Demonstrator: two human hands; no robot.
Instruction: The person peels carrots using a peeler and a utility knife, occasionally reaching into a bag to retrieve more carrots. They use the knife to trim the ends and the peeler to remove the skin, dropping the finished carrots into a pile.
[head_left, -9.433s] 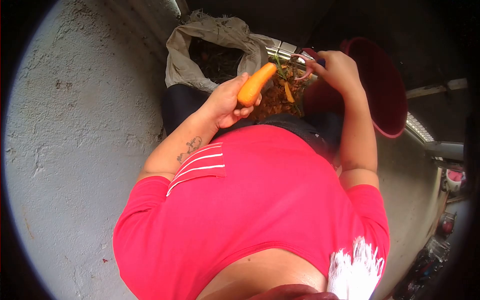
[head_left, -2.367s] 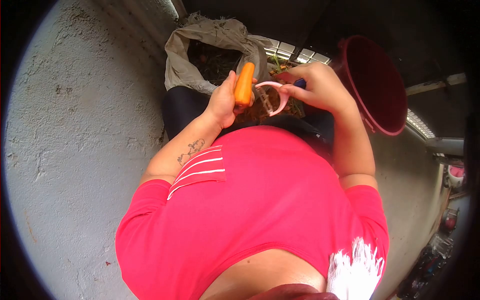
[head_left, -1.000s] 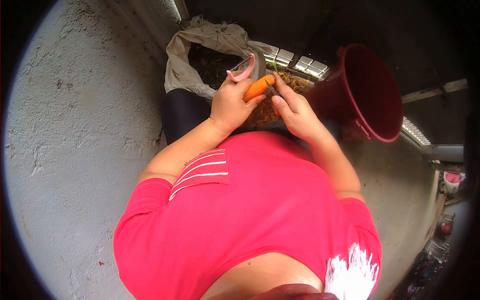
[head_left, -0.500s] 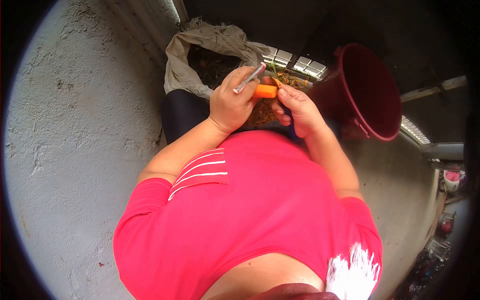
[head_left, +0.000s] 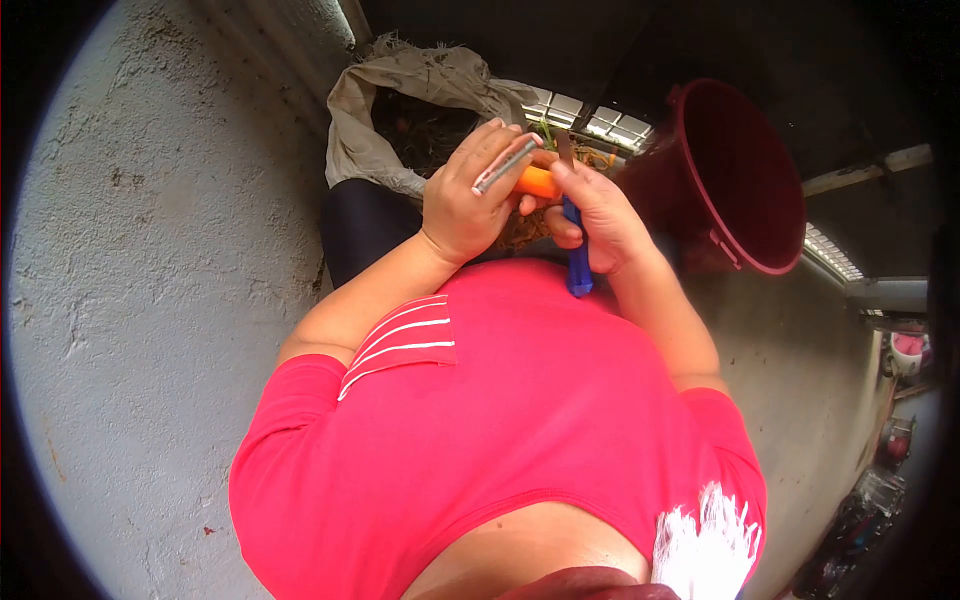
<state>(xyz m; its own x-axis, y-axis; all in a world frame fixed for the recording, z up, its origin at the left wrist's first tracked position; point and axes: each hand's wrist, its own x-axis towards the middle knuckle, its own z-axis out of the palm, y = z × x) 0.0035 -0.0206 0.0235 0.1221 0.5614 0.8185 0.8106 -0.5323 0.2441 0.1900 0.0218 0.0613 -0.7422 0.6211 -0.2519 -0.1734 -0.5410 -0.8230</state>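
Observation:
My left hand (head_left: 462, 205) is closed around an orange piece, which looks like a carrot (head_left: 538, 182); its end sticks out toward the right. A slim metallic tool (head_left: 507, 166), perhaps a peeler, lies across the fingers of that same hand. Closed on a knife with a blue handle (head_left: 579, 258), my right hand (head_left: 608, 218) is at the carrot's exposed end. The knife's handle points down toward my shirt, and its dark blade rises past the thumb. Fingers of both hands partly hide the carrot.
An open pale sack (head_left: 350, 125) with plant scraps stands behind my left hand. Orange and green scraps (head_left: 590, 155) lie beyond the hands. A large dark red bucket (head_left: 688, 180) is tilted at the right. A rough grey wall (head_left: 150, 280) runs along the left.
The right hand has turned, bringing the knife's blue handle and blade into clear view. The orange strip at its thumb no longer shows. The left hand and metallic tool have shifted slightly.

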